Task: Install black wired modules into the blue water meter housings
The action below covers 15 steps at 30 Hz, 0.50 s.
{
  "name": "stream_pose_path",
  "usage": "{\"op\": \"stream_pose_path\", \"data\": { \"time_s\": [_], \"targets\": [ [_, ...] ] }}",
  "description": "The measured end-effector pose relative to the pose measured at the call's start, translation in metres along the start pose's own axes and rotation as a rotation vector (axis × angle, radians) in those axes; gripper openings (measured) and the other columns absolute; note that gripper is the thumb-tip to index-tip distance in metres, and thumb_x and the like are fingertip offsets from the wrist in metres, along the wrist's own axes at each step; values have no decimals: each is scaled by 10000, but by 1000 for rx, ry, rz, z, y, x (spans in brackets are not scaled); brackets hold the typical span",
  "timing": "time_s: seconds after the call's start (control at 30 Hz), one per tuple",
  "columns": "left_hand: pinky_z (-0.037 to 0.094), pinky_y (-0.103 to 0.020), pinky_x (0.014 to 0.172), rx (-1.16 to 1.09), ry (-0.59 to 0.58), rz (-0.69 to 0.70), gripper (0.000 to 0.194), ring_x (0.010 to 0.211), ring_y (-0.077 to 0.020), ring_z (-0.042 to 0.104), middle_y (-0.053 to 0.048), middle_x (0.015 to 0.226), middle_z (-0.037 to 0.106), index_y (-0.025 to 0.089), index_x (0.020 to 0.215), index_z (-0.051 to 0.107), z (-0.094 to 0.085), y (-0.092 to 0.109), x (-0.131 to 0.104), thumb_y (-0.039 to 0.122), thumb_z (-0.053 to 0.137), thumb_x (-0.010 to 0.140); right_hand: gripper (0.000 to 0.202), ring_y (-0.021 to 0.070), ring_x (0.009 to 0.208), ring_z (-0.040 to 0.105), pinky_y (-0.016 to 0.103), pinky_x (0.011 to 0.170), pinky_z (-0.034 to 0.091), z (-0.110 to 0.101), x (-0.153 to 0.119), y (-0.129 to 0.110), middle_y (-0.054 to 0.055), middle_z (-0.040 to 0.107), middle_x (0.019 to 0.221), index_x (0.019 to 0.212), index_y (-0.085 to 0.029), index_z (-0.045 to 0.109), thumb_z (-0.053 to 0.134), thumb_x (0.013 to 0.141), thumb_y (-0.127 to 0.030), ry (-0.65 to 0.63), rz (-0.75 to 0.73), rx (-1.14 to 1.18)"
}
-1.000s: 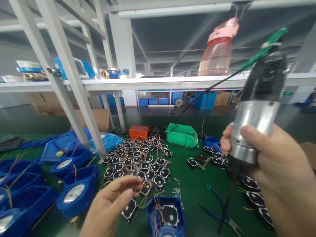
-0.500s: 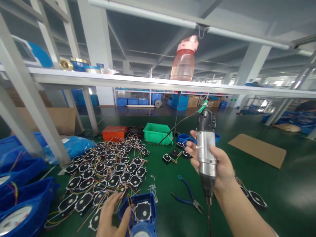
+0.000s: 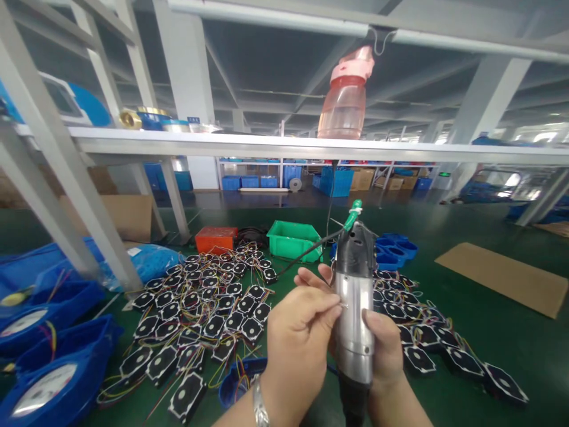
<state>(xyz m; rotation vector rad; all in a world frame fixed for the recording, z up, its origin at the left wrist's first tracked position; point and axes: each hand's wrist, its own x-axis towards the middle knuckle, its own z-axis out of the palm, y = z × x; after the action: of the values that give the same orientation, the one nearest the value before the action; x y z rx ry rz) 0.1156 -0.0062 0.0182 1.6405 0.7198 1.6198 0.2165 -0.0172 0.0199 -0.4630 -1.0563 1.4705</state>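
My right hand is wrapped round the silver barrel of an electric screwdriver, which stands upright with its black end down and its bit out of view. My left hand reaches across, thumb and forefinger pinched against the barrel's left side. A tiny screw shows at those fingertips, mostly covered. Under my left wrist a blue plastic housing with wires is partly hidden. Behind my hands only a sliver of the pliers' blue handle shows.
Many black square modules with coloured wires cover the green bench left; more modules lie right. A green bin and red box stand behind. Blue housings sit at left, cardboard at right. A pink bottle stands on the shelf.
My left hand has left the blue housing, moved right and up, and now pinches at the screw on the screwdriver's barrel. The screwdriver has shifted slightly left and down in my right hand.
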Motion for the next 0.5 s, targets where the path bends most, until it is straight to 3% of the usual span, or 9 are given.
{"op": "stream_pose_path", "data": {
  "time_s": [0.1, 0.17, 0.27, 0.4, 0.5],
  "targets": [
    [438, -259, 733, 116, -12, 95, 143, 746, -121, 561, -26, 778, 625, 168, 779, 595, -1, -4, -2, 147, 455, 794, 527, 284, 1109, 390, 455, 924, 329, -4, -1, 4, 116, 460, 1160, 1126, -192, 497, 554, 658, -427, 54, -20, -7],
    [435, -250, 713, 169, -66, 80, 137, 729, -118, 557, -26, 769, 620, 164, 779, 586, -2, -4, 1, 133, 452, 783, 507, 281, 1056, 440, 447, 885, 371, -8, -1, 5, 108, 493, 1111, 1122, -198, 500, 543, 666, -416, 96, -34, -40],
    [438, -226, 651, 120, -130, -65, 105, 674, -111, 551, -11, 713, 610, 168, 707, 582, -2, -2, 9, 122, 490, 731, 525, 296, 983, 485, 446, 830, 410, -11, -1, 5, 117, 546, 1003, 1087, -188, 525, 522, 644, -470, 170, -51, -146],
    [442, -203, 555, -106, -185, -300, 67, 588, -108, 541, -3, 622, 583, 161, 606, 538, 4, -2, 25, 98, 523, 622, 534, 305, 936, 497, 436, 787, 428, -13, -7, 6, 115, 552, 955, 1062, -195, 539, 520, 636, -516, 233, -103, -198],
    [437, -197, 502, -116, -215, -357, 62, 540, -110, 536, -4, 575, 572, 163, 571, 503, 3, -2, 29, 103, 516, 581, 513, 266, 883, 510, 401, 785, 430, -18, -9, 6, 85, 523, 984, 1106, -217, 505, 567, 658, -458, 271, -92, -202]
  ]
}}
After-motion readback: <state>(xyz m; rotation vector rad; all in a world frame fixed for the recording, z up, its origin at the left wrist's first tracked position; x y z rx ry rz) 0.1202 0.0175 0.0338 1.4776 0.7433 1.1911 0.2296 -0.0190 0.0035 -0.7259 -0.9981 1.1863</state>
